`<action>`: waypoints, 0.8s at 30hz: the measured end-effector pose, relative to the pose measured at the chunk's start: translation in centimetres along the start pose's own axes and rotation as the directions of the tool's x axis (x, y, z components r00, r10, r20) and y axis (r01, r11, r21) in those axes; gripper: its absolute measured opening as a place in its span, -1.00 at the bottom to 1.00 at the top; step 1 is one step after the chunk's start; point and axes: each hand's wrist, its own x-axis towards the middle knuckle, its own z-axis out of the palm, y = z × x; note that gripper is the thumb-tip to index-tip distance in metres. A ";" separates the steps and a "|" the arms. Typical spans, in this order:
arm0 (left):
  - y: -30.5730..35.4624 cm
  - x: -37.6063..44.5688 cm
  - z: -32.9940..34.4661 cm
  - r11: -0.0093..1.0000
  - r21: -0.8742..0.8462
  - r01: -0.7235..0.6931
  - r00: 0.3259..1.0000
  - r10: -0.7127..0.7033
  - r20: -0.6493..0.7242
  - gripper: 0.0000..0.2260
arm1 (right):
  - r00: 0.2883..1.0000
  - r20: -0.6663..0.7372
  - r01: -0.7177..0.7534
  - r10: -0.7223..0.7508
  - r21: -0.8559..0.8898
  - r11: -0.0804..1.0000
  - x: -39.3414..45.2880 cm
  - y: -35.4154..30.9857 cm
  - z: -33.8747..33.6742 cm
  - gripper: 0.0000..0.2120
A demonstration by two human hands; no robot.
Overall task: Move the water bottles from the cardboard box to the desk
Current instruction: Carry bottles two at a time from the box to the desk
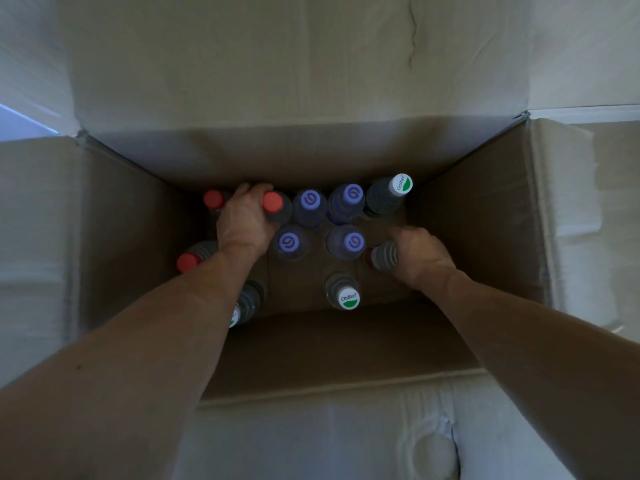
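Pale wall (585, 46) behind, light floor (602, 188) at right, bluish patch (20, 123) far left

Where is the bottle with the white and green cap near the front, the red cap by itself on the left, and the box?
White-green cap bottle (349, 298), head view, on its cap.
Red cap (187, 262), head view, cap top.
Box (491, 216), head view, inner right wall.

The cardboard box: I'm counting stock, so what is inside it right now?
Inside the cardboard box stand water bottles: four purple caps, three red, three white-green. The right hand grips another whose cap colour is unclear. Arms may hide more.
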 end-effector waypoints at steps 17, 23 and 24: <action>-0.6 -2.2 -1.8 0.998 -0.046 -0.043 0.997 0.039 -0.069 -0.51 | 0.952 -0.241 0.014 0.188 0.648 0.761 -2.0 1.1 2.8 -0.47; 1.9 -5.5 -7.9 0.975 -0.170 -0.141 0.990 0.141 -0.012 -0.62 | 0.946 -0.300 0.105 0.124 0.642 0.759 -7.0 1.3 -2.3 -0.44; 2.7 -5.9 -8.9 0.969 -0.203 -0.144 0.990 0.143 -0.015 -0.62 | 0.944 -0.304 0.110 0.127 0.655 0.748 -7.8 1.4 -3.5 -0.43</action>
